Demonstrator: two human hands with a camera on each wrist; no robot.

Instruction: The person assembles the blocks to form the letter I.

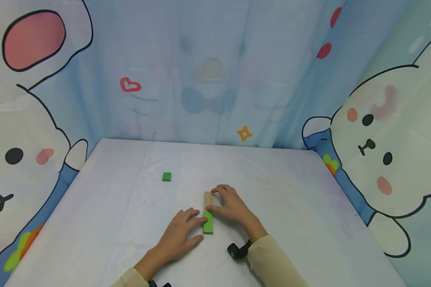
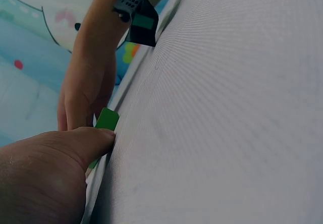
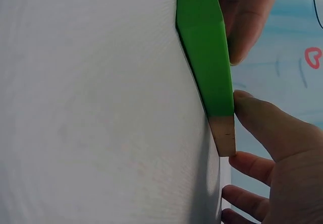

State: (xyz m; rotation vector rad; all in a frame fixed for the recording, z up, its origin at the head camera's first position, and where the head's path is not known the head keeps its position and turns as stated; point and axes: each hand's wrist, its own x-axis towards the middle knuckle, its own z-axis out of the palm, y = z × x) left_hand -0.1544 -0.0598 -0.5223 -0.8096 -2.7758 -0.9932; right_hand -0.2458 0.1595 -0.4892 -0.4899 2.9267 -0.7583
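On the white table, a green block (image 1: 208, 224) and a plain wooden block (image 1: 208, 200) lie end to end, the wooden one farther away. My right hand (image 1: 231, 205) pinches the wooden block, thumb by the seam and index finger at its far end. The right wrist view shows the green block (image 3: 204, 52) in front of the wooden one (image 3: 223, 133). From the left, my left hand (image 1: 179, 233) touches the green block with its index fingertip, fingers fairly straight. Its thumb (image 2: 96, 139) lies close beside the green block (image 2: 107, 119) in the left wrist view.
A small green square block (image 1: 167, 177) lies apart, farther back on the left of the white table (image 1: 291, 191). Curtains (image 1: 158, 48) with cartoon figures hang behind and at both sides. A black wrist camera (image 1: 238, 251) sits on the right wrist.
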